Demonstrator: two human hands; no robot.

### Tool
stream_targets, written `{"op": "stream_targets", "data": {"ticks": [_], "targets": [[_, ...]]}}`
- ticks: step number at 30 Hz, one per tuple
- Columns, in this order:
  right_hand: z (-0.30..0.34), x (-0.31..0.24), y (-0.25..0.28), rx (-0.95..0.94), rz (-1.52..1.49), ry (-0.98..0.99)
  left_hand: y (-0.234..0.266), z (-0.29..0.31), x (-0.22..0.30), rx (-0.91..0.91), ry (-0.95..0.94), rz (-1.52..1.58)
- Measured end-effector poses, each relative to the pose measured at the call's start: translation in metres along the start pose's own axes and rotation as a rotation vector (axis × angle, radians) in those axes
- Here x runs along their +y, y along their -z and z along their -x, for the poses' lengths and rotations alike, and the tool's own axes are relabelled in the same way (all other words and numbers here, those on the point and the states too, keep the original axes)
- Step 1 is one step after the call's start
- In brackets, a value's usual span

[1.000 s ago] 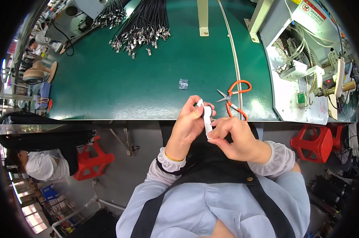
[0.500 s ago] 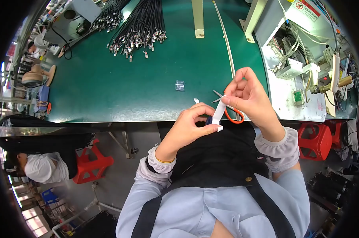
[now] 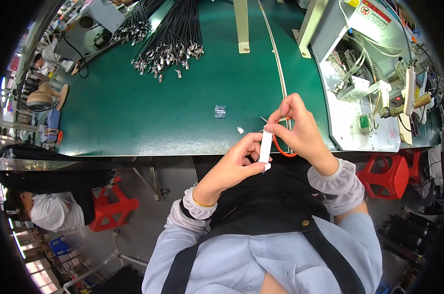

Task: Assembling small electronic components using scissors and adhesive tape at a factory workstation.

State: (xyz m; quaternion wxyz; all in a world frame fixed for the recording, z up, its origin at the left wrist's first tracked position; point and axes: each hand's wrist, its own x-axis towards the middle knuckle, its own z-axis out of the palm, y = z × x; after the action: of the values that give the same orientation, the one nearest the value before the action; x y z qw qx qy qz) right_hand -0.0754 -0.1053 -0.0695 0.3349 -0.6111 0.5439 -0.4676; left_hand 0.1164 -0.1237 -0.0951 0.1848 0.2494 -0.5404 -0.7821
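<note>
A short white strip (image 3: 265,146), which looks like tape, is stretched between my two hands just over the table's near edge. My left hand (image 3: 236,161) pinches its lower end, the thumb along the bottom and the other fingers curled behind. At the upper end, the thumb and fingertips of my right hand (image 3: 298,127) grip it. Orange-handled scissors (image 3: 280,149) lie on the table, partly covered by my right hand. Left of the strip are a small white scrap (image 3: 240,130) and a clear plastic piece (image 3: 220,111).
Bundles of black cables with metal ends (image 3: 168,54) lie at the far left of the green table (image 3: 134,112). A machine (image 3: 359,98) stands on the right, near metal posts (image 3: 241,29) and a thin pale strip (image 3: 276,54). Red stools (image 3: 386,174) are below the table.
Both hands have shifted slightly left and toward me with the strip, which has turned its flat face more upward. The dark blue thing seen at my left fingers earlier is now hidden.
</note>
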Motion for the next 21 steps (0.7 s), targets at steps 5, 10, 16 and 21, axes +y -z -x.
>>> {"op": "stream_targets", "data": {"ticks": [5, 10, 16, 21], "targets": [[-0.002, 0.013, 0.017, 0.207, 0.619, 0.171, 0.009, 0.001, -0.007, -0.008, -0.014, 0.047], [0.028, 0.030, 0.022, 0.058, 0.657, 0.265, 0.019, 0.003, 0.001, 0.172, -0.071, 0.041], [0.035, 0.028, 0.029, -0.149, 0.925, 0.095, 0.027, -0.007, 0.002, 0.218, -0.167, -0.062], [0.019, 0.011, 0.035, -0.231, 0.579, -0.426, 0.027, -0.009, 0.003, 0.218, -0.205, -0.115]]}}
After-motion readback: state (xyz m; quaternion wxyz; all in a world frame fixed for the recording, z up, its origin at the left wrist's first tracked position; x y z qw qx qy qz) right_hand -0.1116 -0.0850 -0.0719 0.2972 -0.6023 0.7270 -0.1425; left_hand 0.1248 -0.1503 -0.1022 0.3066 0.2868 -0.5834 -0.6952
